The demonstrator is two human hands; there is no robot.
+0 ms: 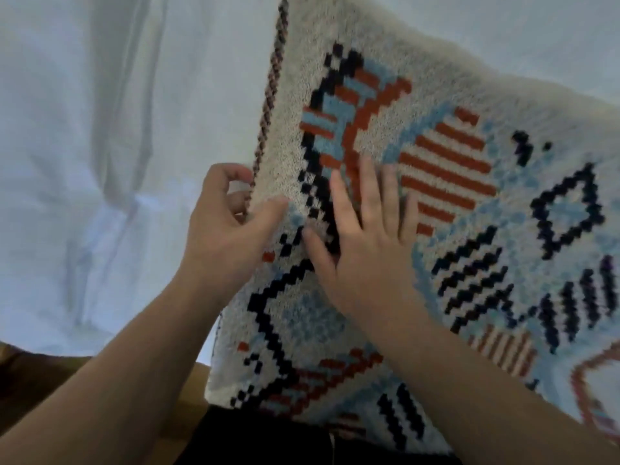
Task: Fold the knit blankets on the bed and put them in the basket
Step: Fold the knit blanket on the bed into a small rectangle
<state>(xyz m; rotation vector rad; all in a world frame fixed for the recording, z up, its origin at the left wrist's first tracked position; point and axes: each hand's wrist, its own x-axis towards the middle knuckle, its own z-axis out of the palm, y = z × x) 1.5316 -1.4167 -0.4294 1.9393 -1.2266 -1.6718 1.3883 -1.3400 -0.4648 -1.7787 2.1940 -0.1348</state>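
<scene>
A cream knit blanket [469, 182] with a blocky pattern in rust, light blue and black fills the right side of the head view, lying on the bed. My left hand [224, 229] pinches its left edge, thumb on top and fingers curled under the braided border. My right hand [365, 243] lies flat on the blanket's top face with the fingers spread, just right of my left hand. The blanket's near edge hangs over the bed's front. No basket is in view.
A white bed sheet [117, 162] with soft creases covers the left and the far side. A brown wooden bed frame [43, 367] runs along the lower left. Dark clothing [261, 441] shows at the bottom centre.
</scene>
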